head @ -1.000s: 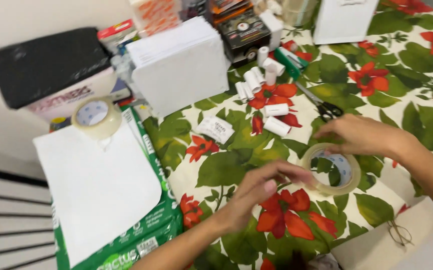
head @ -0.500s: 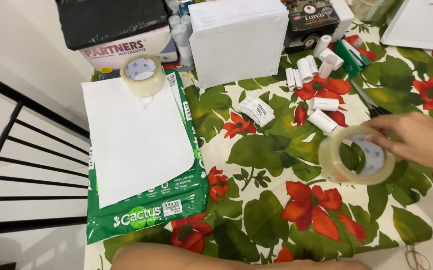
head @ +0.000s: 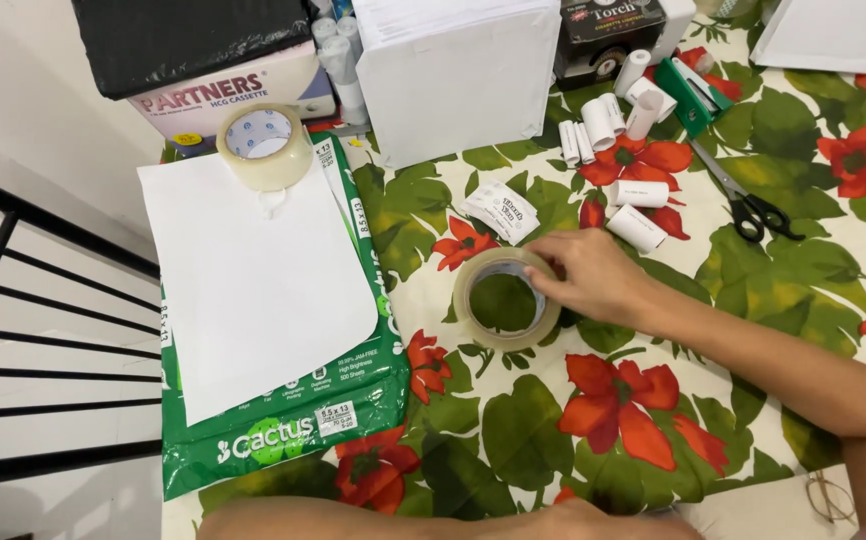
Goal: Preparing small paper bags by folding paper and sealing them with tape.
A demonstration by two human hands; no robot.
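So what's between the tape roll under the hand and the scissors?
In the head view, two small white paper rolls lie on the flowered cloth between the tape roll, held by the right hand, and the scissors.

Right hand (head: 593, 275) sat at centre frame, slightly right of middle, palm down, knuckles toward the upper left. Fingers were curled, their tips pointing left and pinched in a closed grip. The right forearm ran bare from the wrist down to the lower right, leaving the frame at its right edge. Left forearm lay along the bottom edge, roughly level, bare. Left hand (head: 578, 520) showed only partly at bottom centre; its fingers could not be made out.
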